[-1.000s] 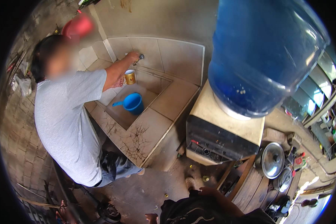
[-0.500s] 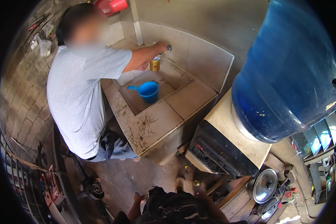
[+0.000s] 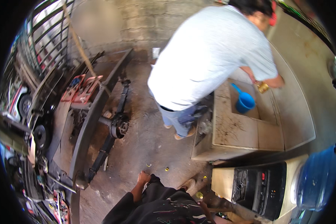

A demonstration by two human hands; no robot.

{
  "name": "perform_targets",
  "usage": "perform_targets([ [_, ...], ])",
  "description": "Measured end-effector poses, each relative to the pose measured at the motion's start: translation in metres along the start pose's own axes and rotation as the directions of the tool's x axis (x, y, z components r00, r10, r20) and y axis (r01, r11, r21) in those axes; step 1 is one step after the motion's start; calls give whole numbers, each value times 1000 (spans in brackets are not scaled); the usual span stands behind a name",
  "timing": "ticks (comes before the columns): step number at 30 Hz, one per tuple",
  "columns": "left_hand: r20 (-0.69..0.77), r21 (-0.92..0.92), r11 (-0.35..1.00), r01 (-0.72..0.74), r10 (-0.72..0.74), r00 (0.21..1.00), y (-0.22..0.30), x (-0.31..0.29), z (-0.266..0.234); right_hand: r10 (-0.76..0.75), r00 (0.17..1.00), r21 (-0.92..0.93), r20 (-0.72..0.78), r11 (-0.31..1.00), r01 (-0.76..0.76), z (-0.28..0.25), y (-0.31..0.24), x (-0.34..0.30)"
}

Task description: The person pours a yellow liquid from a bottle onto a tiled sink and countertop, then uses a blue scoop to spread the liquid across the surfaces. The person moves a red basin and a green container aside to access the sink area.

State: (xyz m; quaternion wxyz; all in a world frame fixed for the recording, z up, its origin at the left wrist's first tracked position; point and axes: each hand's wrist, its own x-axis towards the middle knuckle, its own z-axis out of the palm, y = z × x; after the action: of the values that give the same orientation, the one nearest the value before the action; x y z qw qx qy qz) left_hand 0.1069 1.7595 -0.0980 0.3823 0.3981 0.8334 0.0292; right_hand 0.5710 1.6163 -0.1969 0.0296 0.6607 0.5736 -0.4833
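Note:
My left hand (image 3: 143, 177) hangs beside my dark clothing, over the concrete floor. Its fingers look curled in, and nothing shows in them. Only a little of my right arm shows at the lower edge, by the dark shirt (image 3: 171, 209); its fingers are hidden. Neither hand touches any object I can make out. Ahead to the right, another person in a grey shirt (image 3: 209, 56) bends over a tiled sink (image 3: 235, 130). That person's hand is at a gold-coloured mug (image 3: 263, 87). A blue dipper (image 3: 245, 102) with a handle sits in the basin.
A water dispenser (image 3: 257, 190) with a large blue bottle (image 3: 317, 179) stands at the lower right. On the left lie a long metal vehicle frame (image 3: 97, 112), an axle hub (image 3: 119, 126) and red tool trays (image 3: 86, 89). A block wall (image 3: 149, 22) closes the far side.
My view has swung left, so the sink and dispenser now lie farther right and the metal frame shows fully. The other person bends lower, with an arm still stretched over the sink.

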Motion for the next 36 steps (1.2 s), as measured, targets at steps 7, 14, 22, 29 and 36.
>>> perform_targets([
  [7,15,-126,947,296,-297,955,-186,9,-18,-96,933,-534,346,797,280,4,-117,92],
  [14,360,-350,709,612,-502,787,-349,52,-81,-42,997,-53,58,998,45,45,-356,161],
  [22,166,-537,638,552,-561,811,-377,113,-188,-254,967,-135,-15,959,250,24,-533,169],
  [29,190,-763,425,486,-572,798,-330,214,-209,-398,868,-312,298,818,483,40,-615,246],
  [36,534,-499,476,724,-490,689,-253,283,-248,-444,760,-242,475,764,598,22,-737,315],
])
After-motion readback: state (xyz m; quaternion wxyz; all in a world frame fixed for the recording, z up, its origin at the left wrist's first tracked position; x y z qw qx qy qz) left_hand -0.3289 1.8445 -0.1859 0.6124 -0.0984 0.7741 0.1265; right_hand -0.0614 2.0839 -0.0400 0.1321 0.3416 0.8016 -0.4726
